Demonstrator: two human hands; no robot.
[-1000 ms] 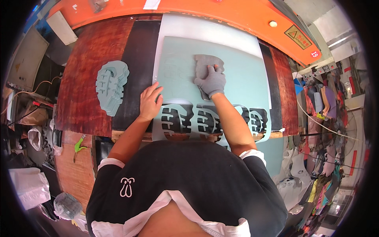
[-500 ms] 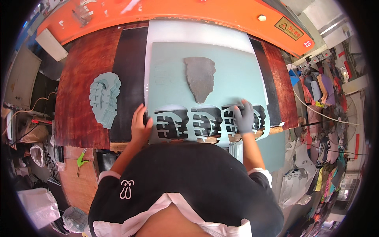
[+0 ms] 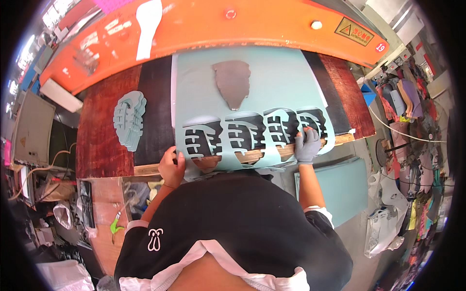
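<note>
A pale green sheet point(image 3: 276, 65) with a row of several cut-outs along its near side lies on the work table, its near edge hanging over the front. On it rests a dark grey, wavy-edged flat piece point(image 3: 232, 85). My left hand point(image 3: 172, 167), bare, is closed at the sheet's near left corner, thumb against the edge. My right hand point(image 3: 308, 147), in a grey glove with bare fingers partly showing, curls over the near right part beside the last cut-out. Left of the sheet sits a stack of pale green cut pieces point(image 3: 130, 121).
An orange machine beam point(image 3: 272, 24) spans the table's far side, carrying a white long-handled shape point(image 3: 148, 26). Below the table at right lie more pale green sheets point(image 3: 340, 191). Coloured offcuts point(image 3: 405, 102) hang at far right. A green-handled tool point(image 3: 115, 225) is at lower left.
My left hand has gone from outstretched fingers to a closed grip at the sheet's corner. My right fingers have curled and moved toward the sheet's near edge. The view has shifted.
</note>
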